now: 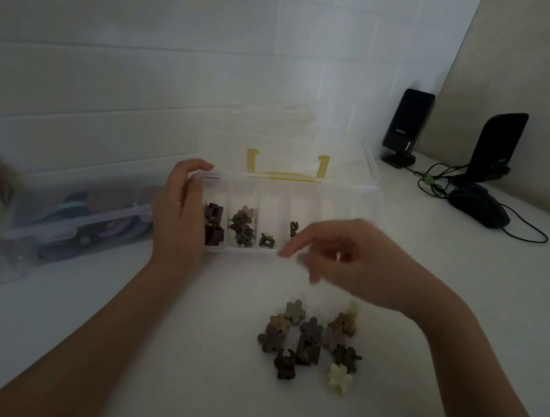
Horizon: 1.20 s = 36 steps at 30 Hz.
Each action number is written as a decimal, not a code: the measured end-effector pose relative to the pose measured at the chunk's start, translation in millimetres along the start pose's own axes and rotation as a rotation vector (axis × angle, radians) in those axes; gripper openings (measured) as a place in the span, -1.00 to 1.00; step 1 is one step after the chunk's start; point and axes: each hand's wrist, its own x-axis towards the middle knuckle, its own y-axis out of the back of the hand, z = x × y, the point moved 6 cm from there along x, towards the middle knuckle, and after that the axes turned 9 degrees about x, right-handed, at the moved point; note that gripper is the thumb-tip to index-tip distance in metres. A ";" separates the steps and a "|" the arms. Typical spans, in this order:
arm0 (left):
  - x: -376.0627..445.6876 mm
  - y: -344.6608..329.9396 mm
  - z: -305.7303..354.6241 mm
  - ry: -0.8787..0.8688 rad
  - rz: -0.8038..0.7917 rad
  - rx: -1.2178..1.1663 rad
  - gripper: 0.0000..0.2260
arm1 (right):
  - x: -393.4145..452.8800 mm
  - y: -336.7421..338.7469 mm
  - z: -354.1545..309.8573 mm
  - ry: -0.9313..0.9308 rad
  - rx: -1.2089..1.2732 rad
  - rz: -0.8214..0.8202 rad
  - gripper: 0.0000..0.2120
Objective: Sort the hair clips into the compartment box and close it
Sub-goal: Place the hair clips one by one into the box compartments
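Hair clips lie in a loose pile on the white table, at about 6 o'clock from the clear compartment box, whose lid stands open at its 12 o'clock side. The left hand wraps the box's 9 o'clock end, thumb on the far rim and fingers curled down the near wall, grasping it. The right hand hovers over the box's near rim at about 5 o'clock, fingers loosely bent and blurred by motion; I cannot tell whether it pinches a clip. Inside the box, the compartment nearest 9 o'clock holds dark brown clips, partly hidden by the left fingers; the next holds grey-brown flower clips; the third holds one olive clip; the fourth shows a dark clip, half covered by the right hand. At 9 o'clock a second clear box is blurred, its contents indistinct. Two black speakers stand at 2 o'clock.
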 end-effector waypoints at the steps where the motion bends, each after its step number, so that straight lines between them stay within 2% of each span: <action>1: 0.0 0.1 0.7 0.000 0.001 0.003 -0.77 | -1.0 -11.0 3.6 -0.052 -0.027 -0.139 -0.82; 3: -0.3 -0.1 1.8 -0.001 0.001 0.011 -0.77 | -1.6 -24.4 14.3 -0.130 -0.094 -0.272 -0.81; 9: 0.0 0.0 2.4 -0.030 0.007 0.010 -0.79 | -1.2 -27.8 30.7 -0.250 -0.205 -0.284 -0.94; 14: -0.2 0.9 2.9 -0.029 0.015 0.001 -0.78 | 1.7 -25.2 29.6 -0.219 -0.174 -0.212 -0.98; 17: -0.1 0.9 1.4 -0.024 0.003 0.005 -0.79 | 3.7 -23.2 22.5 -0.109 -0.135 -0.173 -0.96; 27: -0.8 0.0 2.6 -0.010 -0.009 -0.008 -0.79 | 8.6 2.1 13.3 -0.007 0.168 0.188 -0.91; 31: -1.0 -0.6 3.9 -0.019 -0.005 -0.005 -0.77 | 8.7 6.5 15.9 -0.014 0.236 0.234 -0.99; 36: -0.1 -1.1 1.4 -0.006 -0.002 -0.024 -0.77 | 9.1 6.1 18.5 -0.048 0.251 0.255 -0.94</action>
